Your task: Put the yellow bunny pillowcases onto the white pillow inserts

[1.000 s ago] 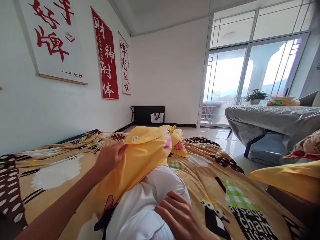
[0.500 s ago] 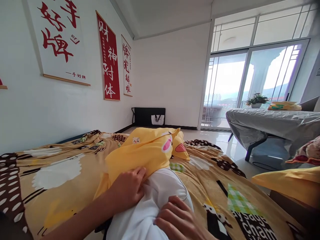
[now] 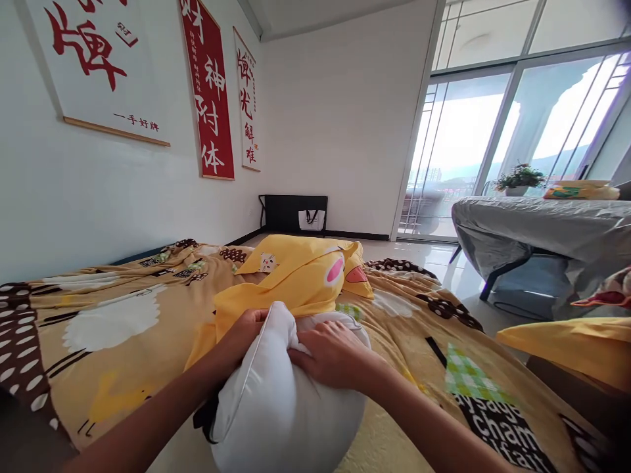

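Observation:
A white pillow [image 3: 290, 414] lies in front of me, its far end partly inside a yellow pillowcase [image 3: 280, 289] printed with a cat face and a pink-and-white oval. My left hand [image 3: 245, 336] is closed at the mouth of the case, on the left of the pillow. Some of its fingertips are hidden behind a raised fold of the pillow. On the other side, my right hand [image 3: 328, 351] grips the pillow, thumb pressed into the white fabric and fingers bent over it near the case's edge.
Beneath lies a tan patterned blanket [image 3: 162, 368]. A yellow cushion-like item [image 3: 566, 341] is at the right edge. Beyond it stands a table with a grey plastic cover [image 3: 532, 223]. A black folded panel [image 3: 280, 213] with a white bag [image 3: 311, 220] leans by the far wall.
My right hand has moved forward to the pillow near the case. The pillow's left side is now bunched up into a standing fold. The view has tilted down slightly.

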